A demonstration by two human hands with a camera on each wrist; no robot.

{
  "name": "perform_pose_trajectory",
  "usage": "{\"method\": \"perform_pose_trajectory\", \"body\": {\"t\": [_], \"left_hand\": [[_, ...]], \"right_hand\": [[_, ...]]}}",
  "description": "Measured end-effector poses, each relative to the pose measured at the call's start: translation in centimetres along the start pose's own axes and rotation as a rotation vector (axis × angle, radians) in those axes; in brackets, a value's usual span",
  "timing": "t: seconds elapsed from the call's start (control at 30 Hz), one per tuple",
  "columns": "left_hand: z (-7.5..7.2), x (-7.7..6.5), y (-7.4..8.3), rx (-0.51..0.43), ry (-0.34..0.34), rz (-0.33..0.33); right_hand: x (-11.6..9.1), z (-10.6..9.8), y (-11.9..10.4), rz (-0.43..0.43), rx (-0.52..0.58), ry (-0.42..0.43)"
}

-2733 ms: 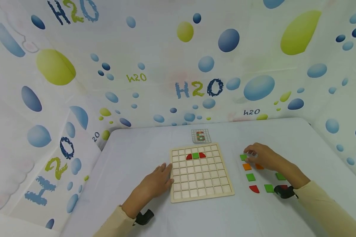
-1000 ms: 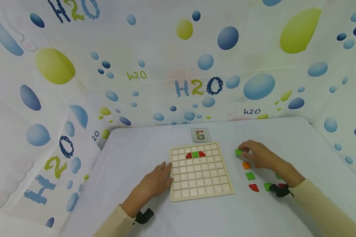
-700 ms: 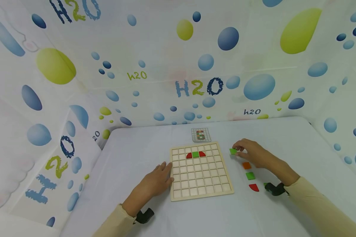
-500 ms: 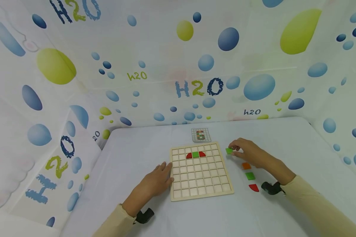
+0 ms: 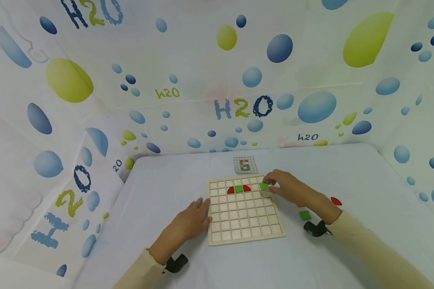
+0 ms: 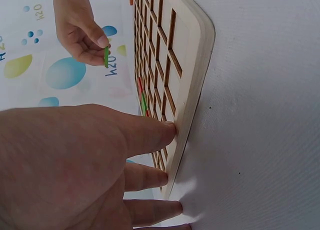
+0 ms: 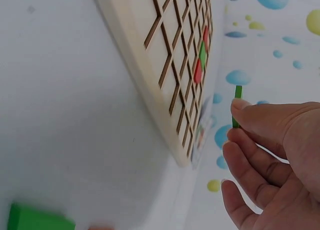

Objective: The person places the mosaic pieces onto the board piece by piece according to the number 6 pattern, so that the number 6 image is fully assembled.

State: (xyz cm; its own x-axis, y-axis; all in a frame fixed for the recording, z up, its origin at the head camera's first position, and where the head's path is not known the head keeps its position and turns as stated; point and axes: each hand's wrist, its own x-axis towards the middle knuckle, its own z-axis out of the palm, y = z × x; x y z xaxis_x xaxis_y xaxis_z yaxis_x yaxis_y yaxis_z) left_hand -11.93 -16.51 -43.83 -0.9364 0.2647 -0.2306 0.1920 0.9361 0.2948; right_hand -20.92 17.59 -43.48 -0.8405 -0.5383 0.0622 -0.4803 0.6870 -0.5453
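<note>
My right hand point(image 5: 288, 188) pinches a small green square tile point(image 5: 263, 186) between thumb and fingertips, over the far right corner of a wooden grid board point(image 5: 241, 215). In the right wrist view the tile point(image 7: 238, 92) appears edge-on, raised above the board. My left hand point(image 5: 190, 221) lies at the board's left side, with its thumb and a fingertip on the wooden rim point(image 6: 192, 97) and other fingers reaching the cloth. Near the grid's far side, a green square point(image 5: 238, 188) sits between two red quarter-round tiles point(image 5: 230, 190).
Behind the board lies a card point(image 5: 244, 165) printed with a small coloured grid figure. Right of the board are loose tiles: a green square point(image 5: 305, 215), a red quarter-round point(image 5: 335, 201) and an orange one point(image 5: 301, 205), partly covered by my right arm. A patterned sheet hangs behind.
My right hand has picked up the green tile from the loose tiles and carried it left to above the board's far right corner. The left hand has stayed at the board's edge.
</note>
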Motion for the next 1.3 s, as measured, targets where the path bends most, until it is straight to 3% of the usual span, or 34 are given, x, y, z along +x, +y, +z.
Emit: {"method": "perform_pose_trajectory", "body": {"t": [0.37, 0.87, 1.3], "left_hand": [[0.3, 0.0, -0.2, 0.003, 0.008, -0.008], [0.3, -0.1, -0.2, 0.007, 0.012, 0.006], [0.1, -0.2, -0.1, -0.013, 0.015, 0.001]], "right_hand": [[2.0, 1.8, -2.2, -0.004, 0.054, -0.076], [3.4, 3.7, -3.4, -0.142, 0.053, -0.086], [4.2, 5.1, -5.1, -0.091, -0.016, -0.12]]}}
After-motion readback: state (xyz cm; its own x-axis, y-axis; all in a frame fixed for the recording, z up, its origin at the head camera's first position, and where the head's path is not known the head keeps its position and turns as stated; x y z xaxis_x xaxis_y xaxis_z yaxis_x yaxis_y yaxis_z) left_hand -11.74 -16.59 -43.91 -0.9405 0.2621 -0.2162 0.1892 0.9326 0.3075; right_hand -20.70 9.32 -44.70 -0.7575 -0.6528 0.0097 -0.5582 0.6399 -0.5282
